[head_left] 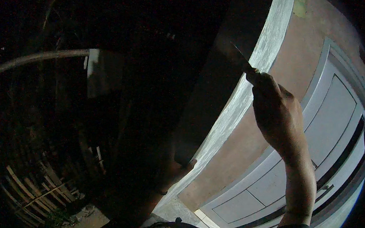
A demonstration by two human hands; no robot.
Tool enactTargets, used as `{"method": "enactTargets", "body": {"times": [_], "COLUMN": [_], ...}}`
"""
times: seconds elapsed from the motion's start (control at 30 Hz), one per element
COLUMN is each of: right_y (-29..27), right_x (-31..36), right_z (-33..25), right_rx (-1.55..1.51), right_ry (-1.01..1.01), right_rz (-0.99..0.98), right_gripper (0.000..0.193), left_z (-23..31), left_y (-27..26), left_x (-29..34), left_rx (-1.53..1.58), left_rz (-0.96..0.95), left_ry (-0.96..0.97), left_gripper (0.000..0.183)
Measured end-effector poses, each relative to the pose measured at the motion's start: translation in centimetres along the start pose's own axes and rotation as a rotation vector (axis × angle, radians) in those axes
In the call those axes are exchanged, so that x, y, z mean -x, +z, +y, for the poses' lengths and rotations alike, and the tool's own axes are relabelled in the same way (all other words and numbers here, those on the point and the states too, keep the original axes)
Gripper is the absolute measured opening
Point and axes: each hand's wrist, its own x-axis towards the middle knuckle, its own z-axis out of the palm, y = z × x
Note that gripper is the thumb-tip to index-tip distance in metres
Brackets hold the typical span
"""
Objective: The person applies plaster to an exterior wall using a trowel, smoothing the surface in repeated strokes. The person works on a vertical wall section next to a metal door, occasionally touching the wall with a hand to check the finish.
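Note:
My right hand (pixel 273 106) is raised in front of the pale wall and door, its fingers closed around a slim, dark, pointed tool (pixel 242 56). The tool's thin end points up and to the left, past the edge of a white-streaked pillar (pixel 232 112). Its exact kind cannot be made out. Lower down, my left hand (pixel 180 171) lies in shadow against the pillar's corner. One digit rests on the lit white face, while the other fingers stretch faintly along the dark side. I see nothing held in it.
A light grey panelled door (pixel 331 101) stands to the right in a pinkish-brown wall (pixel 299 58). At lower left is a slatted wooden fence (pixel 42 195). A pale cloth or sheet (pixel 97 72) hangs at a curved pole (pixel 49 55). Darkness hides most of the left side.

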Motion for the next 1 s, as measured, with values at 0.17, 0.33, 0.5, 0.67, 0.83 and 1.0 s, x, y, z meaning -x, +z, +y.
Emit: {"method": "enactTargets", "body": {"times": [0.17,0.33,0.5,0.67,0.83,1.0], "right_y": [0.0,-0.3,0.2,4.3,9.8,9.9], "right_x": [2.3,4.6,10.0,17.5,25.0,31.5], "right_z": [-0.8,-0.3,1.6,3.8,2.8,-0.7], "right_rx": [0.029,-0.083,-0.342,-0.916,-1.266,-1.398], "right_ry": [0.059,0.127,0.461,0.752,1.041,1.313], "right_rz": [-0.135,-0.058,0.074,0.021,0.075,0.082], "right_gripper": [0.021,0.022,0.035,0.045,0.048,0.044], "left_z": [-0.4,-1.0,-1.0,-1.6,-3.5,-4.0], "left_y": [0.7,1.7,2.3,1.9,2.9,2.5], "left_x": [0.2,0.9,0.9,-1.0,-3.4,-3.3], "left_rx": [0.024,-0.021,0.125,0.147,0.186,0.009], "left_rz": [0.006,0.036,0.019,-0.02,-0.024,-0.038], "left_ry": [-0.022,-0.081,-0.087,-0.123,0.028,0.084], "left_gripper": [0.109,0.119,0.109,0.118,0.124,0.125]}}
